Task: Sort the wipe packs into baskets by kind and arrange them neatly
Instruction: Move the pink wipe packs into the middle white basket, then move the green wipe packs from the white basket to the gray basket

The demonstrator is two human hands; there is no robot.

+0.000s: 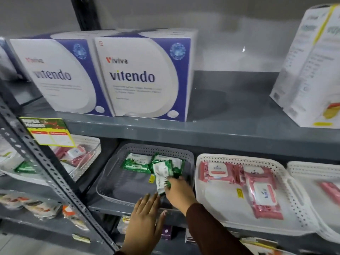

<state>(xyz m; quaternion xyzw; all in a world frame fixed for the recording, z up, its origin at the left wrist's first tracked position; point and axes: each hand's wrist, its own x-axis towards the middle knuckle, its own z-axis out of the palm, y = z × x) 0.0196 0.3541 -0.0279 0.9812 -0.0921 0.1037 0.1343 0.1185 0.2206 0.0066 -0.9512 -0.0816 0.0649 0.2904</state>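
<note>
A grey basket (110,181) on the middle shelf holds green wipe packs (137,162) laid flat at its back. My right hand (179,193) grips a green-and-white wipe pack (161,176), tilted upright over the basket's right side. My left hand (146,216) hovers flat with fingers together at the basket's front rim, holding nothing. To the right, a white basket (217,208) holds pink wipe packs (217,172), one (263,194) lying lengthwise.
A white basket (88,155) at the left holds mixed pink and green packs behind a slanted shelf post (47,172). Another white basket (312,181) sits far right. Vitendo boxes (136,78) stand on the upper shelf. More goods lie on lower shelves.
</note>
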